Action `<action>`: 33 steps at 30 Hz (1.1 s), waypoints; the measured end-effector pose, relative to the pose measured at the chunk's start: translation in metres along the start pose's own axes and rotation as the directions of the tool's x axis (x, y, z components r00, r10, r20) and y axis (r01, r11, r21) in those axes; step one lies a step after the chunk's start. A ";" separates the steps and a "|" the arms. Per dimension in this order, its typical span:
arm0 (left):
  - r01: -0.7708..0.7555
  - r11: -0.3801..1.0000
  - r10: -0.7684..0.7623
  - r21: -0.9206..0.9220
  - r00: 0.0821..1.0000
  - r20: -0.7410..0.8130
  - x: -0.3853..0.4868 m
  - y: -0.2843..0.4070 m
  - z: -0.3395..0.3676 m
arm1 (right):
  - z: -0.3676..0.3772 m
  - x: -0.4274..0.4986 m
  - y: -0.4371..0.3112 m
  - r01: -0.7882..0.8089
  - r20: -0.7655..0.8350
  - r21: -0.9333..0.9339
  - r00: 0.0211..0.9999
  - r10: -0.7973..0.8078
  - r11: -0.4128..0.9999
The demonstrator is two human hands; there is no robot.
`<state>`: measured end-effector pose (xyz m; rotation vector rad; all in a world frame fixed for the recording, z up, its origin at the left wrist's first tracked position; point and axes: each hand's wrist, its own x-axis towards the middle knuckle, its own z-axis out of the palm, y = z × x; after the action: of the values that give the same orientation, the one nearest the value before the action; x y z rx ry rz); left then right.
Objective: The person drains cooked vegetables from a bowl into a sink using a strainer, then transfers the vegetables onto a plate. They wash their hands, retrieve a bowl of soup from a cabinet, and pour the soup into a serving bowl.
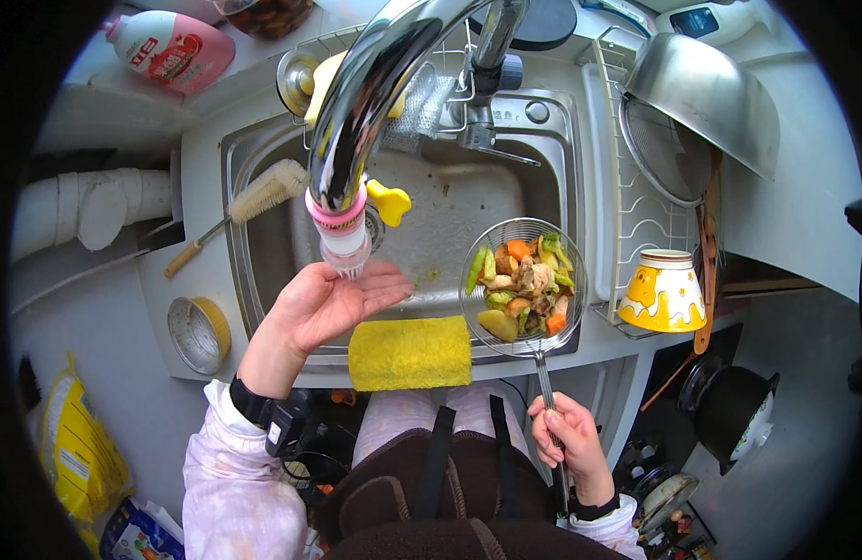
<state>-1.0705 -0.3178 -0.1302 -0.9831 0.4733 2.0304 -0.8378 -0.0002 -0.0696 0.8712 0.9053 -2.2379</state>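
My left hand [333,304] is palm up with its fingers spread, empty, just under the pink-and-white spout [343,241] of a chrome faucet [375,91]. My right hand [567,434] grips the handle of a wire mesh skimmer [473,308] over the right front part of a steel sink [452,182]. In the skimmer lie cooked pieces: carrot [518,249], broccoli [551,242], green pods and browned chunks that look like meat or potato. Between the two hands, a yellow cloth [410,353] hangs over the sink's front edge. Whether water runs onto my palm is hard to tell.
A bottle brush [263,192] rests across the sink's left rim, above a foil cup [199,336]. To the right stands a wire dish rack [623,210] with a steel bowl [704,98], a strainer [665,150] and a yellow-and-white bowl [662,290]. A pink bottle [175,52] is at upper left.
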 end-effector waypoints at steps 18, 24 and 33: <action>0.018 0.990 -0.024 0.137 0.999 0.043 0.000 0.015 -0.034 | 0.003 0.002 0.013 -0.005 -0.011 -0.040 1.000 0.005 0.999; -0.228 0.929 0.296 0.293 0.931 -0.213 0.018 -0.040 -0.076 | 0.005 -0.003 0.012 0.015 0.002 -0.050 1.000 -0.015 0.999; -0.383 0.810 0.353 0.444 0.923 0.152 0.071 -0.096 0.023 | 0.016 -0.028 -0.008 0.087 0.002 -0.097 0.996 -0.087 0.992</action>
<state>-1.0302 -0.2101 -0.1700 -0.5547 1.1357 2.1221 -0.8314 0.0003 -0.0368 0.8048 1.0622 -2.2460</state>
